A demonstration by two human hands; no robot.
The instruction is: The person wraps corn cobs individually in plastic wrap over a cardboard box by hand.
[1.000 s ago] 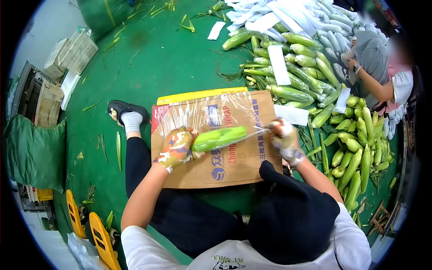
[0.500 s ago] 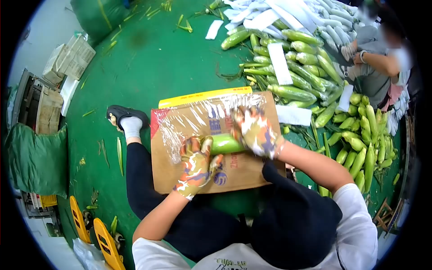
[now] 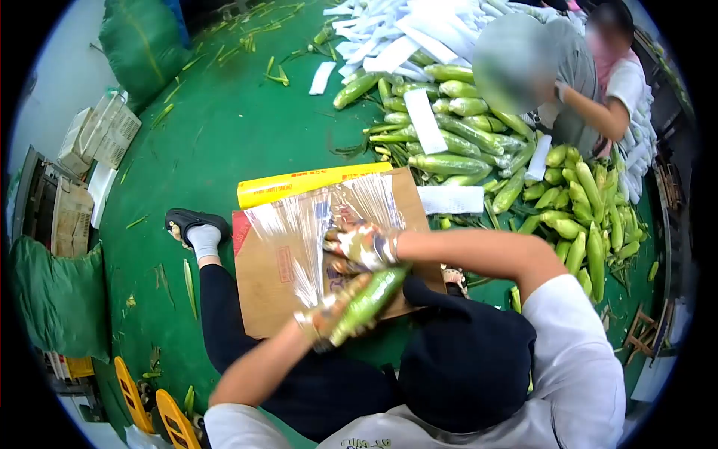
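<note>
My left hand [image 3: 338,308], in a camouflage-patterned glove, is wrapped round a green corn ear [image 3: 368,305] held at a slant over the near edge of the cardboard [image 3: 262,299]. Above it, my right hand [image 3: 360,245], gloved alike, lies over the middle of the cardboard beside the clear plastic film [image 3: 299,224]; its fingers are blurred, and I cannot make out whether they pinch anything. A yellow box strip [image 3: 314,182] runs along the cardboard's far edge.
Wrapped corn [image 3: 449,165] and white sleeves [image 3: 396,56] are heaped at the upper right, unwrapped corn [image 3: 583,194] at the right. A co-worker [image 3: 598,112] sits behind them. Green sacks [image 3: 60,299], crates [image 3: 112,135] and yellow pallet-jack forks [image 3: 176,419] stand left.
My left hand has brought the corn ear nearer my body and tilted it. My right hand has moved off the ear, left over the film. The whole view has shifted.
</note>
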